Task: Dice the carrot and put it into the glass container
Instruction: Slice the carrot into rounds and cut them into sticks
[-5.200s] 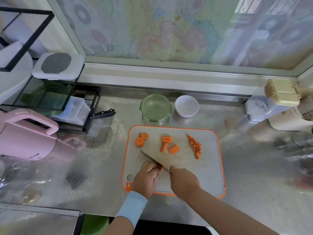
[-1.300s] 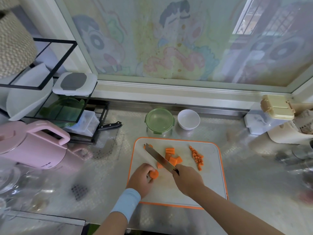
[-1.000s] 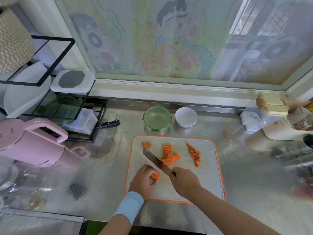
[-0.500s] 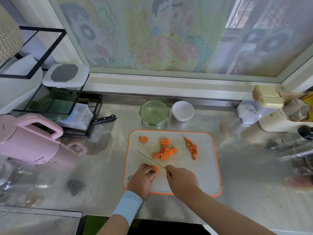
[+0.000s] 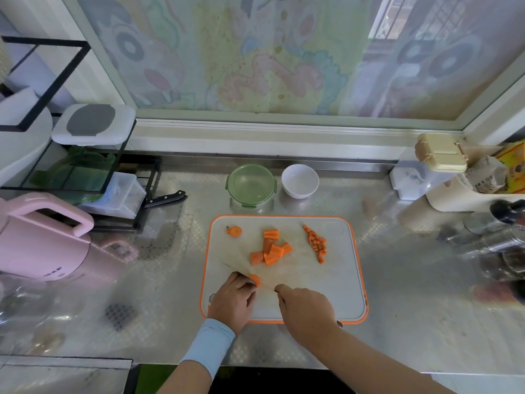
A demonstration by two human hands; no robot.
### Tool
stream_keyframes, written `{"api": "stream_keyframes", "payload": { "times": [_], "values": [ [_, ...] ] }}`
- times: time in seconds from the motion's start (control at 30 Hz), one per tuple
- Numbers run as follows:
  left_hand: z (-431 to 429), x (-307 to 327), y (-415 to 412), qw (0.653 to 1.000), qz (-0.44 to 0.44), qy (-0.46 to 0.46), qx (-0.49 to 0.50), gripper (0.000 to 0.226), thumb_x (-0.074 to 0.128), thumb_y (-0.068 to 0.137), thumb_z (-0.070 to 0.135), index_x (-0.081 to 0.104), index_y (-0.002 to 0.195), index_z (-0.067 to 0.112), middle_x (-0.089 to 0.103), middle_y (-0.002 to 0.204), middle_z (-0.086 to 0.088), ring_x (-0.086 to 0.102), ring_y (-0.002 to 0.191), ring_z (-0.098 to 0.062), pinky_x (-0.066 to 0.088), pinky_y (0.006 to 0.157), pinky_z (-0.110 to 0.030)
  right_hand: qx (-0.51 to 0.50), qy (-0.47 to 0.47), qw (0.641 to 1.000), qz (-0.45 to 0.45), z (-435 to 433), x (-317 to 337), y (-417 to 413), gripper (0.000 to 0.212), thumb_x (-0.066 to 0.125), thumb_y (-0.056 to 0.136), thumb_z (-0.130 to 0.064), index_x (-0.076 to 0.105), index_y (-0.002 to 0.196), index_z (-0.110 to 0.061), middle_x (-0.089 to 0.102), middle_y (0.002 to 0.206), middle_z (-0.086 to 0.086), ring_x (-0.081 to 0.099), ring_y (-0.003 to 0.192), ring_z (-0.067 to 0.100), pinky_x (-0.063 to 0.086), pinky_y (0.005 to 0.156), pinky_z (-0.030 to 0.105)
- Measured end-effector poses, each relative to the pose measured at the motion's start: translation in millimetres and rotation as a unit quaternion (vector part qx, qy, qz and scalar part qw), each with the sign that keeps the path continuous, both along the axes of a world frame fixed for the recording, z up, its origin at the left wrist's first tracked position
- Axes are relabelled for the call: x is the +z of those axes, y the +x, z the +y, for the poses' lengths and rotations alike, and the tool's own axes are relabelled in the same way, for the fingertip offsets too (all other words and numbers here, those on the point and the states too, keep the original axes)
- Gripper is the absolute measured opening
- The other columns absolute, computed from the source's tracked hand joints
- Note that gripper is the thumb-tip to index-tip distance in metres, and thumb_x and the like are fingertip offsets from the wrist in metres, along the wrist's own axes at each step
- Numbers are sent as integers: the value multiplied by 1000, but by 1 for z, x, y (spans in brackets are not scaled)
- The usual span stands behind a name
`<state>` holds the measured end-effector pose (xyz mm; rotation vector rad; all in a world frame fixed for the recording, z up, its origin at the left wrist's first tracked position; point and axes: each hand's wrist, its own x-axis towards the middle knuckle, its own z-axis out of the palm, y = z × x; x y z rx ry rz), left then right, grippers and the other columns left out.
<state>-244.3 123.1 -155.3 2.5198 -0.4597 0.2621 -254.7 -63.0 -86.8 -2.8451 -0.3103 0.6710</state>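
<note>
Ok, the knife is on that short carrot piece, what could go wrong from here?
The left hand pinches the carrot stub right beside the knife, so a slip could nick a finger. The stub is short and round, so it may roll under the cut. The glass container appears lidded, so it would need opening before the dice go in.

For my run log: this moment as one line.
step: cutting carrot | left hand: holds carrot piece on cutting board | right hand: grips knife | glass container: no carrot
</note>
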Motion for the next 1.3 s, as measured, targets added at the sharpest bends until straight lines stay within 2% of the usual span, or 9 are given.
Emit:
{"api": "stream_keyframes", "payload": {
  "times": [0.17, 0.33, 0.63, 0.73, 0.83, 0.93, 1.03, 1.17, 1.3],
  "values": [
    [-1, 3, 3, 1000, 13, 3, 2, 13, 74, 70, 2, 68, 68, 12, 64, 79, 2, 55, 84, -16, 46, 74, -22, 11, -26, 1000, 1, 3, 6, 4, 21, 40, 99, -13, 51, 115, -22, 49, 74, -2, 49, 64, 28, 22, 46, 33],
    [-1, 6, 4, 1000, 18, 7, -6, 16, 78, 68, 2, 66, 66, 13, 63, 77, 2, 54, 84, -15, 44, 75, -20, 14, -29, 999, -6, 4, 10, 4, 19, 40, 100, -14, 50, 114, -22, 46, 72, -2, 48, 63, 26, 21, 46, 32],
    [-1, 8, 2, 1000, 17, -13, 1, 18, 81, 64, -1, 68, 66, 11, 63, 77, 1, 52, 85, -12, 42, 74, -15, 2, -23, 998, 55, 10, 18, 20, 20, 42, 94, -7, 48, 108, -20, 42, 69, -1, 41, 57, 20, 28, 47, 30],
    [0, 9, 1, 1000, 13, -22, 6, 20, 83, 62, -2, 69, 67, 11, 63, 78, 1, 51, 84, -10, 42, 74, -14, 9, -24, 996, 82, 14, 19, 30, 25, 44, 93, -7, 48, 114, -20, 41, 72, -2, 45, 63, 21, 30, 48, 29],
    [-1, 9, 0, 999, 13, -29, 17, 19, 84, 62, -2, 70, 68, 11, 64, 79, 1, 53, 84, -9, 42, 75, -13, 11, -29, 994, 102, 19, 18, 39, 20, 45, 93, -10, 49, 110, -21, 44, 76, -2, 51, 73, 24, 30, 49, 28],
    [-1, 7, -2, 999, 21, -33, 22, 18, 84, 64, 0, 70, 69, 11, 64, 80, 1, 54, 83, -10, 42, 74, -12, 3, -38, 991, 128, 24, 15, 47, 22, 46, 93, -9, 50, 112, -20, 52, 88, 1, 53, 76, 24, 37, 54, 29],
    [0, 6, -2, 998, 35, -36, 28, 16, 84, 67, 3, 71, 71, 11, 63, 81, 2, 55, 82, -10, 42, 73, -10, -4, -37, 990, 134, 26, 7, 48, 23, 46, 92, -9, 51, 112, -19, 50, 86, 0, 53, 75, 24, 39, 56, 30],
    [-2, 6, -2, 997, 54, -31, 40, 18, 84, 64, -1, 72, 70, 11, 64, 80, 3, 53, 86, -10, 29, 78, -3, -13, -24, 992, 121, 26, -9, 37, 20, 44, 93, -7, 48, 108, -19, 42, 74, -2, 49, 71, 25, 35, 52, 31],
    [-2, 6, -4, 997, 45, -42, 36, 14, 77, 66, -4, 71, 69, 8, 64, 78, 1, 51, 86, -10, 23, 81, 4, -28, -6, 993, 114, 27, -22, 29, 16, 41, 101, -14, 49, 113, -17, 53, 83, 4, 48, 73, 28, 38, 60, 33]
  ]
}}
